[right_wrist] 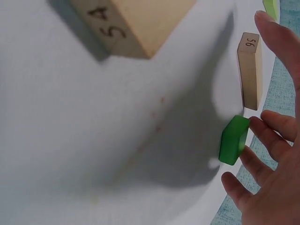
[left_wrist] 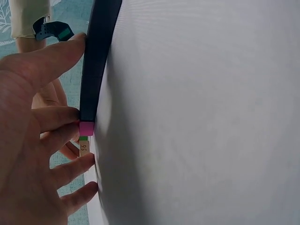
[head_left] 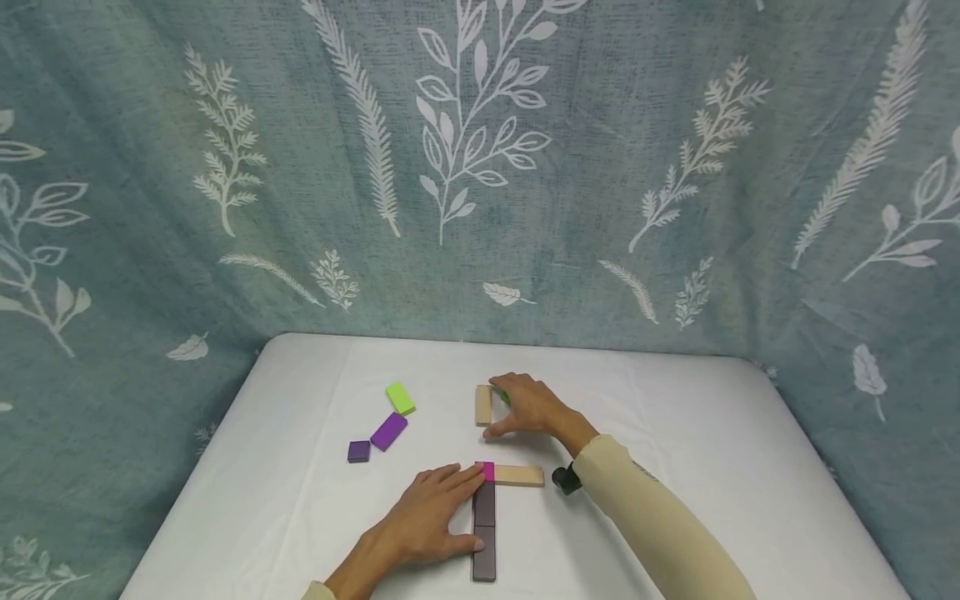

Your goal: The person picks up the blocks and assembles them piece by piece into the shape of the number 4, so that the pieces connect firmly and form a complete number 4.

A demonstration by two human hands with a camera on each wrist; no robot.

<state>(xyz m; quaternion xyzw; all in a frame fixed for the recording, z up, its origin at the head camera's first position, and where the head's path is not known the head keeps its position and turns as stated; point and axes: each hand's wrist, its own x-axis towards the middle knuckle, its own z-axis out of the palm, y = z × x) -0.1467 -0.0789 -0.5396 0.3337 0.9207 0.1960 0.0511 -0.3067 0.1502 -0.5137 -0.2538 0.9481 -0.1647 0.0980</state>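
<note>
Below centre, touching the green block (right_wrist: 234, 140) with the right hand (head_left: 531, 406) spread wide: could clip the adjacent wooden block (right_wrist: 251, 75) by sweeping carelessly! Bottom middle, resting the left hand (head_left: 431, 518), wide too, against dark blocks (head_left: 487, 523); might skew them by leaning.

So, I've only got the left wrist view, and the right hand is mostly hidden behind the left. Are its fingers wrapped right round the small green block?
Observer: No. In the right wrist view, the right hand has its thumb well apart from the small green block.
Operator: Copy. Past the small pink square-faced block I see one pale wooden block with writing on its end. Any other wood out there?
Observer: Yes. The head view shows a second pale rectangular wooden block, running rightward from the pink one.
</note>
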